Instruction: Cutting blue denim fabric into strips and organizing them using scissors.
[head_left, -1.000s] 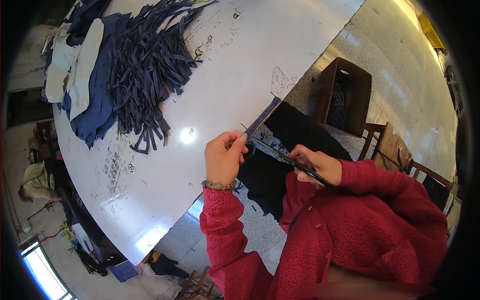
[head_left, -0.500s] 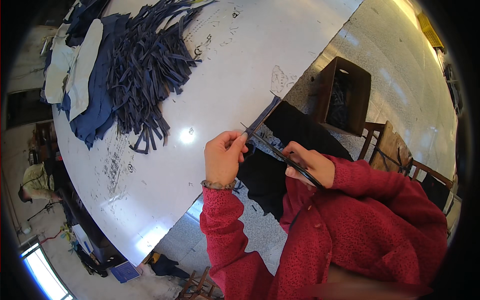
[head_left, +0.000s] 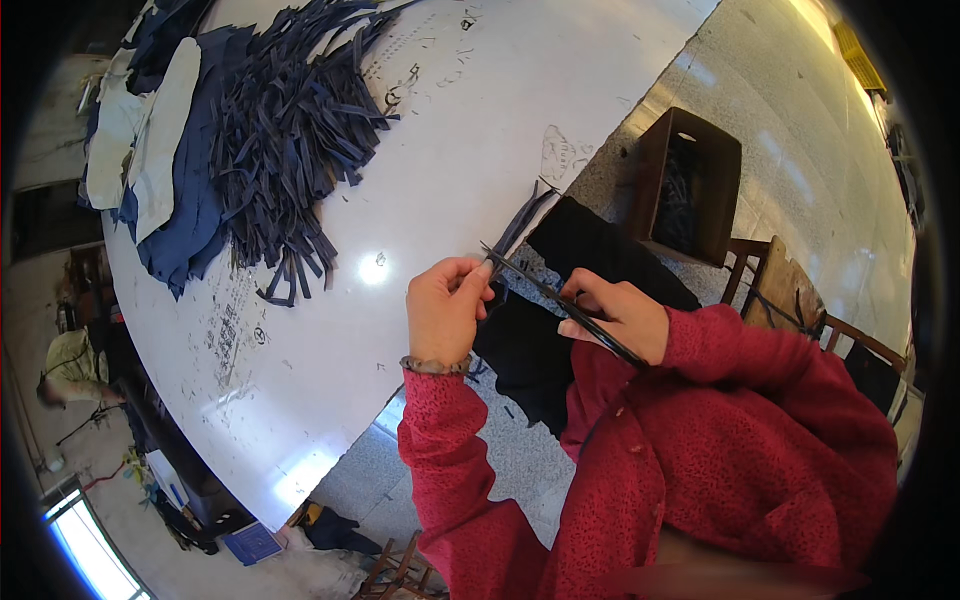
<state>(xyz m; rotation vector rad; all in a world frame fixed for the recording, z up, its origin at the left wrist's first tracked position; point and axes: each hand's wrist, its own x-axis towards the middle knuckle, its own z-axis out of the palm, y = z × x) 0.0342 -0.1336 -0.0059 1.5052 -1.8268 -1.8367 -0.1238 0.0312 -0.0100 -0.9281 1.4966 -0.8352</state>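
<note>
My left hand [head_left: 447, 312], a beaded bracelet at its wrist, pinches the near end of a dark blue fabric strip [head_left: 521, 222] between thumb and fingertips. From there the strip runs up along the table edge, its far end showing as separate lengths. My right hand [head_left: 622, 318] is wrapped round the handles of dark scissors [head_left: 545, 290], whose blade tips reach the strip right beside my left fingertips. Whether the blades are fully closed I cannot make out. On the white table [head_left: 440, 170] lies a large heap of dark blue fabric strips [head_left: 290, 130].
Left of the heap lie blue fabric sheets [head_left: 195, 215] and pale cut pieces [head_left: 165, 140]. A brown cardboard box [head_left: 715, 190] with dark scraps stands on the floor beyond the table edge, near a wooden chair [head_left: 780, 285]. Another person [head_left: 75, 365] is at the far left.
The scissors and my right hand have shifted slightly up, and my right thumb has moved left. The strip's far end now looks more spread apart. My left hand still pinches in nearly the same place.
</note>
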